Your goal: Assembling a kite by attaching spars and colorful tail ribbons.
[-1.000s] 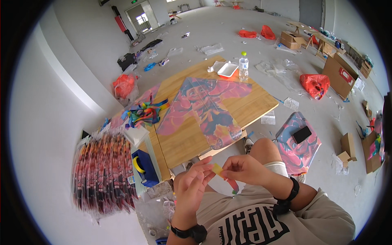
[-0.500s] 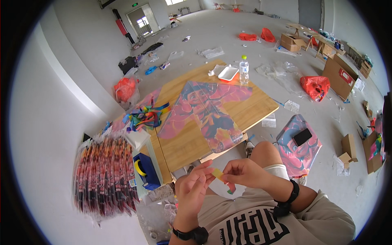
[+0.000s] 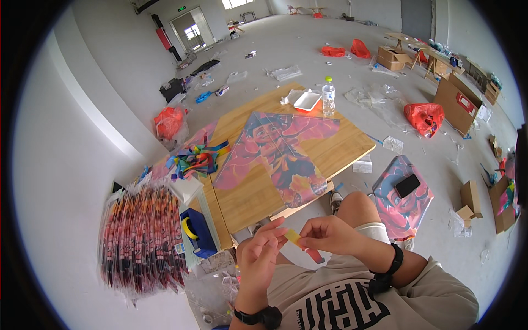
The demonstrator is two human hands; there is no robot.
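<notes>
Above my lap, my right hand [image 3: 320, 235] pinches a short ribbon strip [image 3: 293, 237] between thumb and fingers. Its yellow end points to my left hand [image 3: 263, 248], and a red tail [image 3: 315, 256] hangs below the right fingers. The left hand's fingers are loosely bent and apart, with fingertips at the yellow end; whether they grip it is hard to see. Beyond the hands, a flat printed kite-like sheet [image 3: 286, 159] lies across the wooden table [image 3: 242, 206]. A heap of multicoloured ribbons [image 3: 198, 160] lies at its left.
A blue tape dispenser [image 3: 201, 236] with a yellow roll stands left of my hands, beside stacked plastic-wrapped printed packs [image 3: 144, 236]. A bottle [image 3: 328, 98] and white tray [image 3: 307, 100] stand at the table's far side. At right, a phone [image 3: 407, 186] lies on a printed stool-like surface [image 3: 393, 217].
The strip's hanging tail has swung slightly to the right, and its green tip no longer shows. Both hands stay in nearly the same place.
</notes>
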